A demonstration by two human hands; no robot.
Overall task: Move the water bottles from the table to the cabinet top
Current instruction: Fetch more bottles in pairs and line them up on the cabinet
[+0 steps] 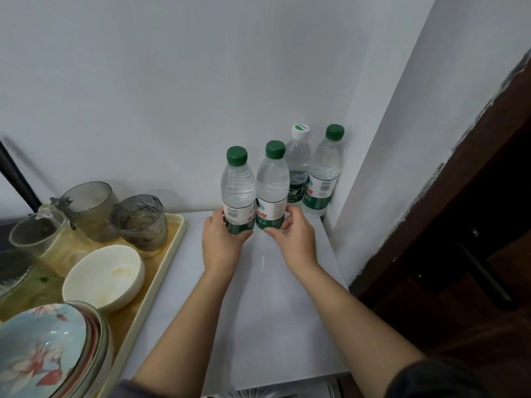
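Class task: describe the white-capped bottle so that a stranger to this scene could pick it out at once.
Find the corner where the two walls meet behind the white cabinet top. Two bottles stand there; the white-capped bottle is the left one, the only bottle without a green cap.

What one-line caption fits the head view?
Left hand and right hand each set a green-capped bottle on the white cabinet top beside two others.

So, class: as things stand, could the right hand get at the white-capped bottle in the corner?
Probably not directly. The right hand is holding a green-capped bottle, which stands in front of the white-capped bottle; it would have to let go first.
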